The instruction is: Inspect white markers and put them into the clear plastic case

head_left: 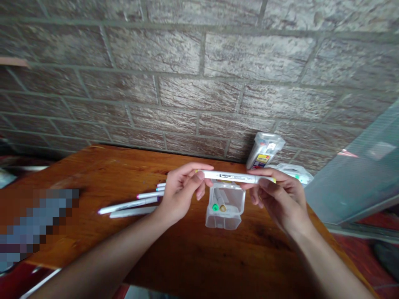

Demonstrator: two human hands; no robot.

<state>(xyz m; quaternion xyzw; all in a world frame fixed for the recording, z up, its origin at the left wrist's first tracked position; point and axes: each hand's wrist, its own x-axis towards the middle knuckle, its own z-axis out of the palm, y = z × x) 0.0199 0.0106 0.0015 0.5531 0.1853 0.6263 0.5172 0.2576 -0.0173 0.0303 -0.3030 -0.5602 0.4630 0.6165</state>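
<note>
A white marker pen [230, 177] with yellow ends is held level above the table, its printed side facing me. My left hand [183, 187] pinches its left end between thumb and fingers. At the other end, the thumb and fingers of my right hand [283, 195] are closed on it. Below the pen stands a clear plastic case [223, 222] with a green-ended marker [215, 207] and a brown-ended marker [222, 208] inside. Several white markers [129, 205] lie on the table left of the case, partly hidden by my left hand.
The wooden table [102, 174] reaches back to a brick wall [199, 91]. A clear case of markers [264, 151] stands upright at the back right, beside another clear plastic case [296, 172]. A pale, glassy panel [358, 162] rises past the table's right edge. A blurred-out patch [34, 228] covers the left side.
</note>
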